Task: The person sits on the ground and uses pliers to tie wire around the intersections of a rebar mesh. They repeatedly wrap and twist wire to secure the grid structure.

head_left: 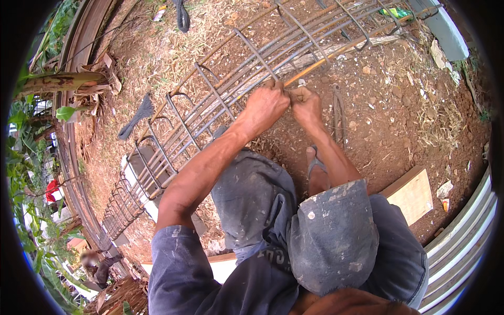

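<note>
A long steel rebar cage (212, 94) of thin bars and square stirrups runs from the lower left to the upper right. My left hand (266, 105) is closed at the cage's near side, beside a stirrup and a rusty bar. My right hand (305, 106) is pinched closed right against it, fingertips meeting the left hand's. Whatever lies between the fingers is too small to make out. On the soil to the right of my right hand lies a pair of long-handled pincers (338, 113).
Bundles of dark tie wire (137, 115) lie beyond the cage. A grey block (442, 31) stands at its far right end. A wooden board (409, 197) and corrugated sheeting (462, 241) are at the right. Another person (100, 270) is at the lower left, near plants.
</note>
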A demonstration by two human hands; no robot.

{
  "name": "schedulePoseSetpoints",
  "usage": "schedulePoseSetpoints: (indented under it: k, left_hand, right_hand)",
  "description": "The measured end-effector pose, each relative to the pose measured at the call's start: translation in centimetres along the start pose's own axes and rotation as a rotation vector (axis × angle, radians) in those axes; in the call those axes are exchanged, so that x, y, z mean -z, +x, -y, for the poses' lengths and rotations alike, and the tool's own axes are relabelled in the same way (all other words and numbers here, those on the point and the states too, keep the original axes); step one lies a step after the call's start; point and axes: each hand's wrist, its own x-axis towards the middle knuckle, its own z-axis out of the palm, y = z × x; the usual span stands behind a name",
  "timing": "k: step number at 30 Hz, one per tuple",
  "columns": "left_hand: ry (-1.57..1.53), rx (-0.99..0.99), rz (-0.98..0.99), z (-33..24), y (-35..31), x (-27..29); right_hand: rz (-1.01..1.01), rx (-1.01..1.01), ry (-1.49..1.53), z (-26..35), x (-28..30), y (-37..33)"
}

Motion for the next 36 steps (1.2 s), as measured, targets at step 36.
schedulePoseSetpoints:
  k: [36]
  left_hand:
    - [-0.385, 0.646, -0.283, -2.4, -0.4, -2.4]
  right_hand:
    - [-0.049, -0.159, -1.177, -7.5, 10.3, -1.7]
